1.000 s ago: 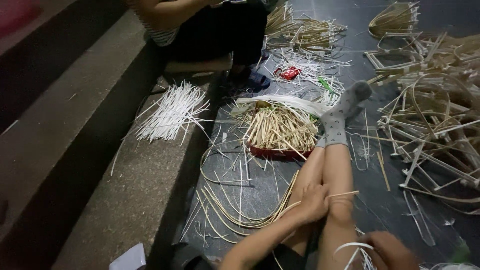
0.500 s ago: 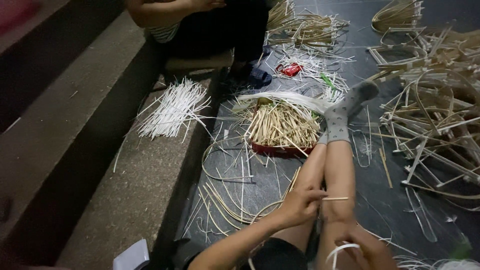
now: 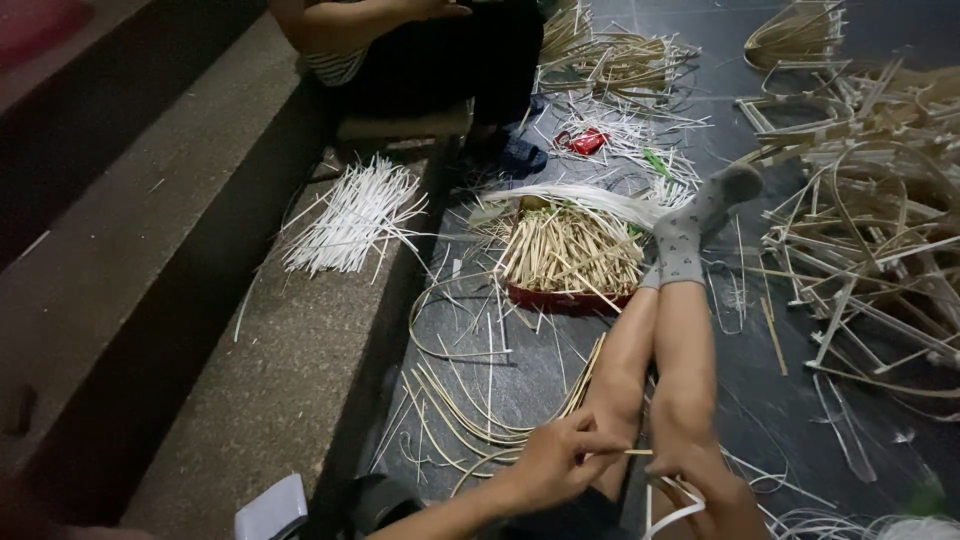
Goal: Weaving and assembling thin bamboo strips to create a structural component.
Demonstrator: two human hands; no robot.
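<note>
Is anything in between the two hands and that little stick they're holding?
No. The left hand pinches one end of the thin stick and the right hand meets its other end. Nothing visible sits between them; the stick lies just over the person's bare legs.

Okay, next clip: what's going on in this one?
A person sits on a dark floor with legs stretched out. Their left hand pinches a thin bamboo stick, and their right hand meets it over the knees beside a pale curved strip. Ahead lies a red tray heaped with short sticks. Another person sits beyond, by a step holding white strips.
</note>
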